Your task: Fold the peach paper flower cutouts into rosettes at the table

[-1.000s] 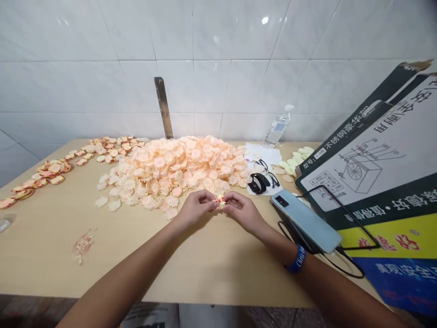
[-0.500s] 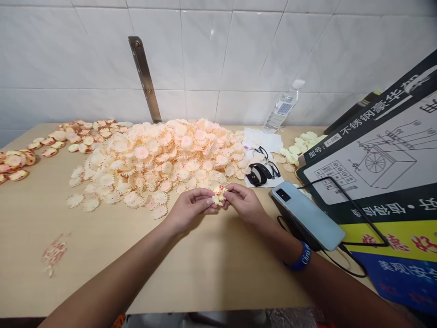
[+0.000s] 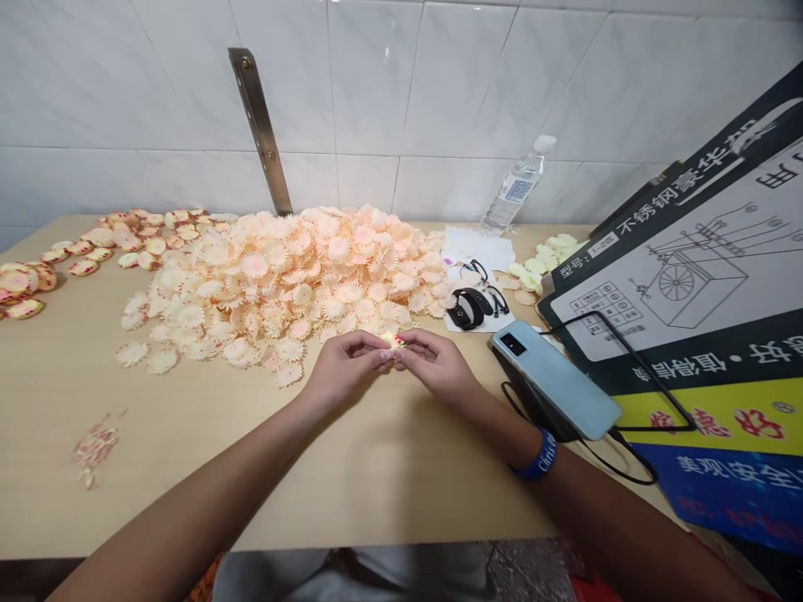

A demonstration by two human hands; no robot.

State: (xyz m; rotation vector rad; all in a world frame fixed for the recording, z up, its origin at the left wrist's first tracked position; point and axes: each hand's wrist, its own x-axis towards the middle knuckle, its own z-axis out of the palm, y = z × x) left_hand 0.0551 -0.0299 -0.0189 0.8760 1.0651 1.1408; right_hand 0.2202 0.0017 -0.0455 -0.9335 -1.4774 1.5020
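Note:
Between my two hands is a small pale-yellow flower-shaped piece [image 3: 394,339] with red marks, mostly covered by the fingers. My left hand [image 3: 348,361] pinches its left side with thumb and fingertips. Gripping the other side is my right hand [image 3: 437,361], with the thumbs close together. Just beyond the hands lies a large heap of pale pink and cream flower-shaped pieces [image 3: 301,267] with notched edges. Rounder yellow pieces with red edges [image 3: 147,242] are grouped behind the heap on the left, and more such pieces [image 3: 23,284] sit at the table's left edge.
Small pinkish scraps [image 3: 95,451] lie on the table [image 3: 207,443] at left. To the right are a light-blue phone [image 3: 558,380] with a cable, black eyewear [image 3: 472,308] on white paper, a water bottle [image 3: 515,188], pale-green pieces [image 3: 545,261] and a printed carton [image 3: 683,293].
My fingers have closed in around the flower-shaped piece, so less of it shows. The thumbs have come together. The whole view has shifted slightly.

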